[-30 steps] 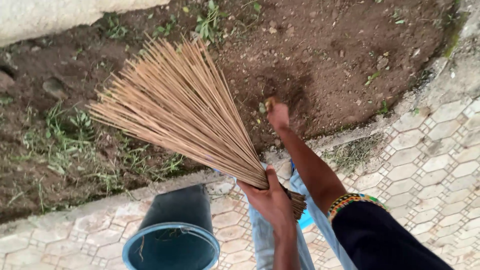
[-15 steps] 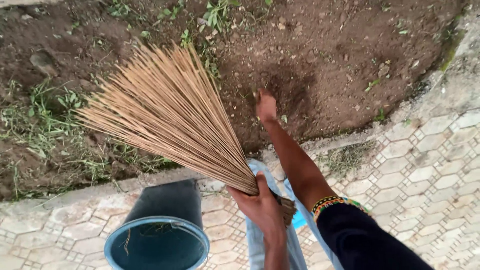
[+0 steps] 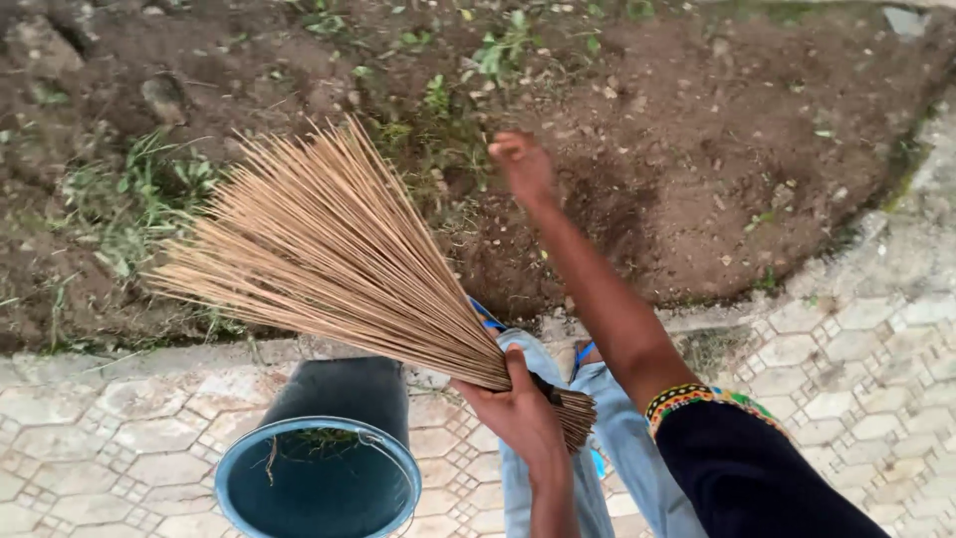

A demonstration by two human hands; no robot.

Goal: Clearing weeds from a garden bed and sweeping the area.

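My left hand (image 3: 523,413) grips the bound end of a broom (image 3: 329,259) made of thin tan sticks, which fans out up and to the left over the kerb and the soil. My right hand (image 3: 523,164) is stretched forward over the bare soil bed (image 3: 697,149), right beside a patch of small green weeds (image 3: 438,130). Its fingers curl inward and are blurred, so I cannot tell whether anything is in them. A beaded bracelet (image 3: 697,397) sits on that arm above a dark sleeve.
A blue bucket (image 3: 234,468) with a few plant scraps inside stands on the hexagon paving (image 3: 866,379) just left of my legs in light jeans (image 3: 617,438). A concrete kerb (image 3: 149,354) separates paving from soil. More weeds (image 3: 139,199) grow at the left.
My right hand has moved up and left across the soil toward the weeds. The view has shifted, and the broom stays in my left hand.
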